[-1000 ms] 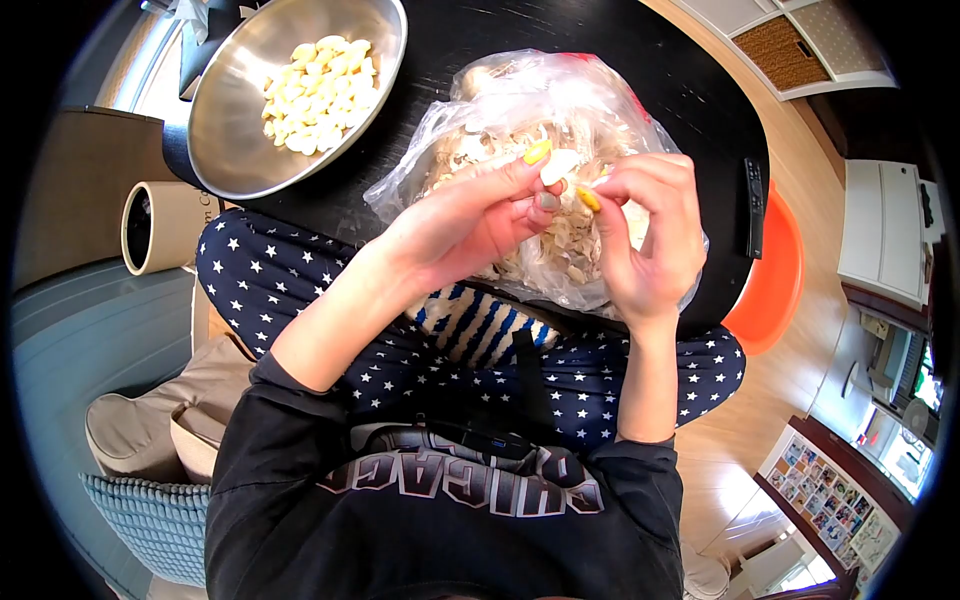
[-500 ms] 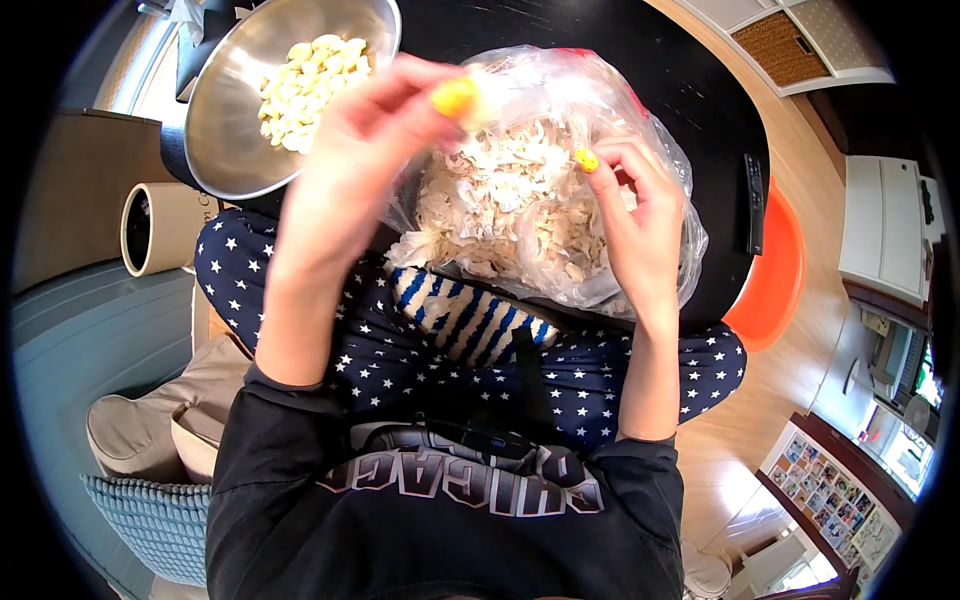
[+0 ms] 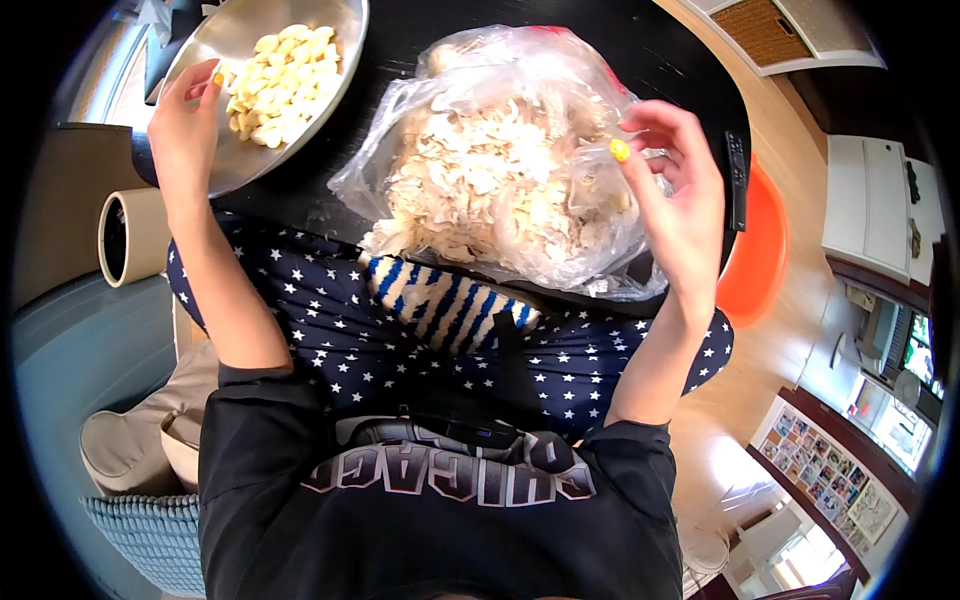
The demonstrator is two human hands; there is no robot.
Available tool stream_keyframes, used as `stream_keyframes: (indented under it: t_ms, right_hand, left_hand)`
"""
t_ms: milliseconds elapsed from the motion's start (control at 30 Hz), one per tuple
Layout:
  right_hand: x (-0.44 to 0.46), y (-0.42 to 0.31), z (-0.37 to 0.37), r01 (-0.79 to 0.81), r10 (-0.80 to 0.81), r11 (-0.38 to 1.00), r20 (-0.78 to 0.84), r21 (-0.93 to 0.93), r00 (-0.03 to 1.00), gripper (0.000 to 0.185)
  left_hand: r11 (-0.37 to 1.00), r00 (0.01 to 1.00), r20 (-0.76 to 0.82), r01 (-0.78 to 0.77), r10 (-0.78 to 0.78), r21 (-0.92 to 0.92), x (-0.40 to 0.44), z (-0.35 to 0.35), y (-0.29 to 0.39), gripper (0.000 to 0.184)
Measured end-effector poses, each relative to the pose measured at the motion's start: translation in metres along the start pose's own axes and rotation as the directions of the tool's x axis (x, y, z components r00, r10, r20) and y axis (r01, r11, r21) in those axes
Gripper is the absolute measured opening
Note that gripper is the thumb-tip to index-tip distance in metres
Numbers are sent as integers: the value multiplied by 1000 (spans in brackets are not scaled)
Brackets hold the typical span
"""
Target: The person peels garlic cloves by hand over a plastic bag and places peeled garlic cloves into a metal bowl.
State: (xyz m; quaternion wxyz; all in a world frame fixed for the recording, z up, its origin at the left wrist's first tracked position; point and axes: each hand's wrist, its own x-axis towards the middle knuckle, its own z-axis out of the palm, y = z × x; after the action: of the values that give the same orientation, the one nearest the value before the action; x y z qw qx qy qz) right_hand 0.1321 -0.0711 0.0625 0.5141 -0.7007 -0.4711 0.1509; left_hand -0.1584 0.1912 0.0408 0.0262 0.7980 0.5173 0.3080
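A steel bowl at the upper left holds a heap of peeled garlic cloves. My left hand reaches over the bowl's left side, thumb and fingers pinched beside the heap. A pale garlic clove shows at the fingertips, partly hidden. In the middle, a clear plastic bag lies spread, full of papery garlic skins. My right hand hovers at the bag's right edge, fingers loosely curled and apart from the thumb, with nothing seen in them.
Bag and bowl are on a black table. A dark remote control lies near its right edge, beside an orange chair. Below the bag is a striped cloth on my lap. A cream cylindrical container stands at left.
My left hand has moved left from above the bag to the bowl. My right hand has shifted right, away from the skins, and its fingers have spread. The view has shifted slightly.
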Motion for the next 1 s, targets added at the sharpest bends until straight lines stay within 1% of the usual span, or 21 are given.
stream_keyframes:
  t_ms: [33,67,100,133,167,200,233,267,333,367,433,500,533,567,633,700,767,833,867,933,1000]
  right_hand:
    - [-1,-10,-7,-67,67,998,-14,20,998,24]
    - [-4,-11,-15,-118,119,992,17,-38,993,24]
    - [-6,-11,-25,-167,172,981,45,-94,984,25]
    - [-8,-10,-32,-125,149,974,119,-188,982,23]
    - [-11,-10,-35,-27,82,965,201,-262,976,19]
    - [-13,-12,-35,-12,104,954,294,-298,950,18]
    - [-15,-13,-34,6,130,943,385,-332,914,18]
    - [-20,-4,-28,-8,177,936,451,-352,875,17]
    - [-28,11,-17,58,161,928,536,-368,829,16]
    - [-30,14,-14,72,175,917,558,-392,811,15]
    - [-32,14,-14,101,153,896,514,-433,844,14]
    - [-30,11,-18,37,267,772,377,-634,887,19]
    - [-29,9,-18,-25,312,751,321,-660,894,20]
    - [-30,10,-19,-25,312,750,320,-661,895,20]
    - [-32,13,-20,-52,306,713,244,-700,920,21]
    - [-34,17,-22,-80,313,719,219,-691,924,22]
    - [-37,24,-25,-110,322,724,192,-681,927,23]
    - [-40,30,-27,-124,243,736,90,-666,966,15]
    - [-40,29,-28,-127,245,736,87,-665,966,15]
    - [-40,24,-29,-187,342,610,43,-770,939,17]
    - [-41,22,-29,-193,354,577,30,-794,935,17]
  left_hand:
    - [999,1000,3,-18,18,42,-1,-1,3,24]
    - [999,1000,6,-19,18,34,-1,-2,8,24]
    - [998,997,-50,-66,65,-24,-1,-4,17,25]
    - [990,988,-109,-118,109,-77,-2,-7,28,26]
    - [989,988,-108,-122,113,-81,-6,-14,43,26]
    - [942,996,-29,-93,89,-323,-14,-24,65,27]
    - [839,995,56,-39,83,-542,-25,-34,85,28]
    - [781,977,173,12,123,-624,-38,-42,102,29]
    - [672,921,202,-82,333,-736,-60,-42,137,30]
    - [599,869,113,-233,482,-766,-71,-35,152,30]
    - [591,672,327,-205,665,-780,-79,-34,170,35]
    - [591,651,314,-259,691,-764,-99,-6,175,37]
    - [646,630,359,-309,689,-698,-105,5,176,35]
    - [645,629,358,-310,690,-698,-110,15,176,35]
    - [681,624,346,-443,701,-583,-118,31,175,33]
    - [657,622,305,-475,722,-586,-121,39,175,31]
    - [614,575,273,-561,771,-555,-122,43,175,26]
    - [582,564,245,-556,789,-594,-123,42,178,24]
    - [549,557,215,-548,802,-631,-124,41,179,22]
    - [532,528,226,-551,819,-643,-125,42,182,21]
    - [516,499,235,-552,834,-655,-130,44,184,21]
